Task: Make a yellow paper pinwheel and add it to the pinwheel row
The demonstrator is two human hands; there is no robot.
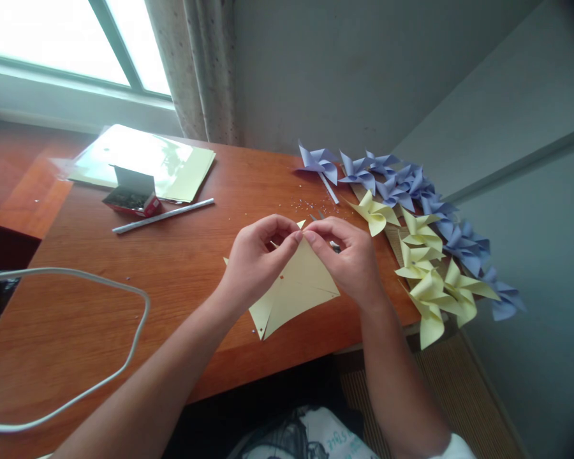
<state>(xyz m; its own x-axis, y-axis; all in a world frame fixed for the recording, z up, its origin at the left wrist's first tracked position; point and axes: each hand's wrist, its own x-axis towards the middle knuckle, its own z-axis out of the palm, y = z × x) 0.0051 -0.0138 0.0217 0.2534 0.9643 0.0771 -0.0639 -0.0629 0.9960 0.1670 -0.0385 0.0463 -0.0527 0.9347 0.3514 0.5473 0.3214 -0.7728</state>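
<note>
A pale yellow cut paper square (294, 290) hangs above the wooden table (172, 274), its corners folded up toward the middle. My left hand (258, 258) pinches the gathered tips from the left. My right hand (349, 255) pinches the same spot from the right, fingertips touching at the top of the paper. Whether a pin sits between the fingers cannot be made out.
Finished yellow pinwheels (425, 268) and lilac pinwheels (402, 185) lie along the table's right edge by the wall. A small open box (132, 194), a white stick (162, 215) and a stack of yellow sheets (148, 159) lie at back left. A white cable (100, 376) loops at front left.
</note>
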